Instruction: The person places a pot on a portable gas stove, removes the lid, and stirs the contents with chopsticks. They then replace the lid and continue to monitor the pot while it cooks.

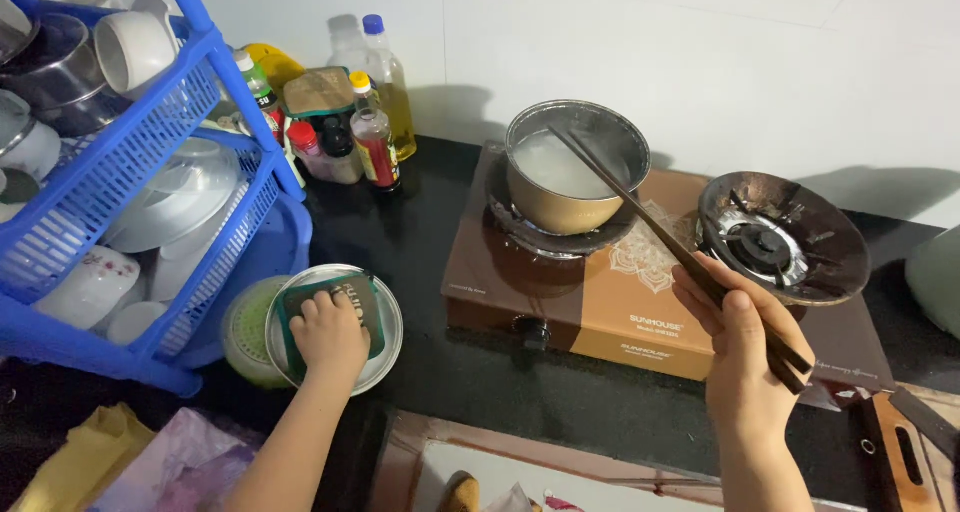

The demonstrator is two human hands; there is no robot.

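While the left hand (328, 334) lies flat, fingers together, on a green pad (330, 312) atop a metal lid (385, 344), the right hand (742, 347) pinches dark chopsticks (655, 227) whose long axis runs up-left from its fingers into the pot (575, 167) of white liquid.

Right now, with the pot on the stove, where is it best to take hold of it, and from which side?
Grip the pot by its rim at the left side. No handle shows, and the chopsticks, held in the right hand, lean across the right rim. The left hand, on a green pad, is nearer that side.
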